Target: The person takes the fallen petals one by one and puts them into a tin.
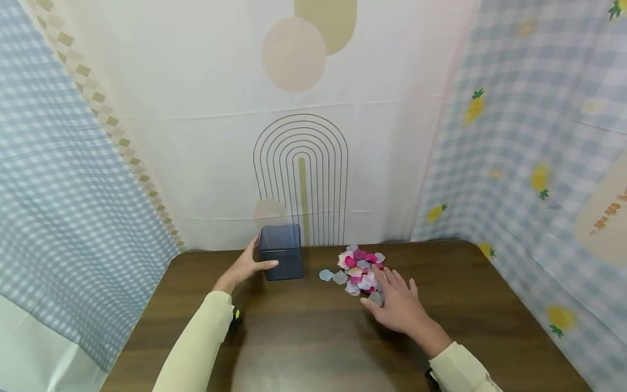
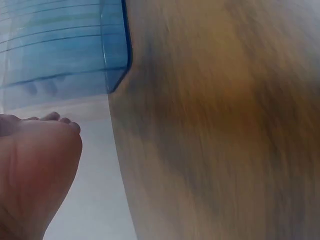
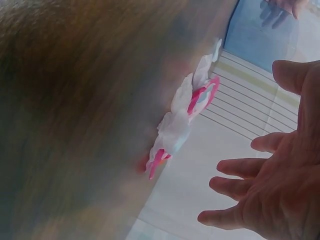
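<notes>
A translucent blue box stands on the brown table. My left hand is at the box's left side, with its thumb reaching across the front and its fingers near the left edge; whether they touch it is hard to tell. In the left wrist view, part of that hand shows below the box wall. A loose heap of artificial petals, pink, white and pale blue, lies right of the box. Over its right side my right hand is held with fingers spread, apart from the petals in the right wrist view.
The brown table ends at a white patterned cloth hanging behind it. Blue checked cloths hang at the left and right. A few single petals lie at the heap's left edge, toward the box.
</notes>
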Demonstrator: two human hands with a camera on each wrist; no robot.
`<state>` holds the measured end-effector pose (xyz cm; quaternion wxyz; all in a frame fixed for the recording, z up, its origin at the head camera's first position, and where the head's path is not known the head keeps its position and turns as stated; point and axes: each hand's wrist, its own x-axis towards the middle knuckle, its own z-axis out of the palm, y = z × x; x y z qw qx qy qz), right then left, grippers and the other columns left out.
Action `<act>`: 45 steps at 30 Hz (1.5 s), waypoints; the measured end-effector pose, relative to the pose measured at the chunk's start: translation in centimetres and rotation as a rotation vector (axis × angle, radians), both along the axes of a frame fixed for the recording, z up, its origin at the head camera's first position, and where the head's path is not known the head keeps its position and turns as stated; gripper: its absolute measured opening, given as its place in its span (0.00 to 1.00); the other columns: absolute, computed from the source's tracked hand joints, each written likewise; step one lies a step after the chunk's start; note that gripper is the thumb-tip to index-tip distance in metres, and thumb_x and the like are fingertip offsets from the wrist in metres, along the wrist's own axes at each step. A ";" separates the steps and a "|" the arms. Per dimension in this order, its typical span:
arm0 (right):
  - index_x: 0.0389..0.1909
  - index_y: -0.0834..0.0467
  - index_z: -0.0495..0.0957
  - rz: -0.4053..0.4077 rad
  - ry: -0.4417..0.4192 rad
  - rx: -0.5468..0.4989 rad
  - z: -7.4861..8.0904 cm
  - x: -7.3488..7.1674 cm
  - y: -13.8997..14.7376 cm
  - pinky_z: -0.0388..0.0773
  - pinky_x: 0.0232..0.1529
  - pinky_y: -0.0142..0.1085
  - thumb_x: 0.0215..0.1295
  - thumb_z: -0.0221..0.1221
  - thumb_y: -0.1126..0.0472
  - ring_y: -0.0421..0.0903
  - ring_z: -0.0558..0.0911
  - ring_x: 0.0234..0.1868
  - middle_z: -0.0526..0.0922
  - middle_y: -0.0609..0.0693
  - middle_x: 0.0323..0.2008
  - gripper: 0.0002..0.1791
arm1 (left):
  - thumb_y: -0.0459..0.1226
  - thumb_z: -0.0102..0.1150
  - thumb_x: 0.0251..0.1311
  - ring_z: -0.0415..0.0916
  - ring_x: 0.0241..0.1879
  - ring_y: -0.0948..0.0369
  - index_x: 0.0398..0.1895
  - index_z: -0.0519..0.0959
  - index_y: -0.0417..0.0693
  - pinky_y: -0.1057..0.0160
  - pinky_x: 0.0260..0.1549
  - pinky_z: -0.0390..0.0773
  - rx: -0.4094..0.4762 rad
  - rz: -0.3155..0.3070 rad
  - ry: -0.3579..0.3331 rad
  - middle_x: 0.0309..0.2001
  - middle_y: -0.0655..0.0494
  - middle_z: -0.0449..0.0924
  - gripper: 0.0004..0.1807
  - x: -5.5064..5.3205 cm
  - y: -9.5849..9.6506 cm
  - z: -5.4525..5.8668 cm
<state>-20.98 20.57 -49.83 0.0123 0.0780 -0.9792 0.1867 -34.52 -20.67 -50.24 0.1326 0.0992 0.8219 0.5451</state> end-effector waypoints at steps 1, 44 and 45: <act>0.86 0.50 0.53 0.003 0.000 -0.001 -0.1 0.0 0.0 0.45 0.73 0.82 0.71 0.60 0.31 0.72 0.58 0.83 0.62 0.68 0.82 0.52 | 0.48 0.73 0.64 0.31 0.88 0.39 0.88 0.30 0.48 0.34 0.82 0.48 0.035 0.010 0.000 0.89 0.41 0.29 0.67 -0.2 0.2 -0.2; 0.82 0.56 0.64 0.068 0.163 -0.067 -0.3 -1.4 -0.8 0.63 0.72 0.76 0.70 0.65 0.42 0.69 0.62 0.82 0.69 0.63 0.79 0.44 | 0.53 0.85 0.47 0.45 0.86 0.42 0.87 0.40 0.51 0.33 0.81 0.53 -0.089 0.012 0.076 0.86 0.42 0.47 0.74 2.8 1.3 -2.2; 0.82 0.56 0.63 0.068 0.160 -0.068 -0.1 -1.4 -0.7 0.62 0.72 0.76 0.70 0.65 0.42 0.69 0.62 0.82 0.69 0.63 0.80 0.44 | 0.53 0.85 0.47 0.44 0.87 0.42 0.87 0.41 0.52 0.33 0.81 0.53 -0.096 0.001 0.069 0.86 0.43 0.47 0.73 3.2 1.1 -2.2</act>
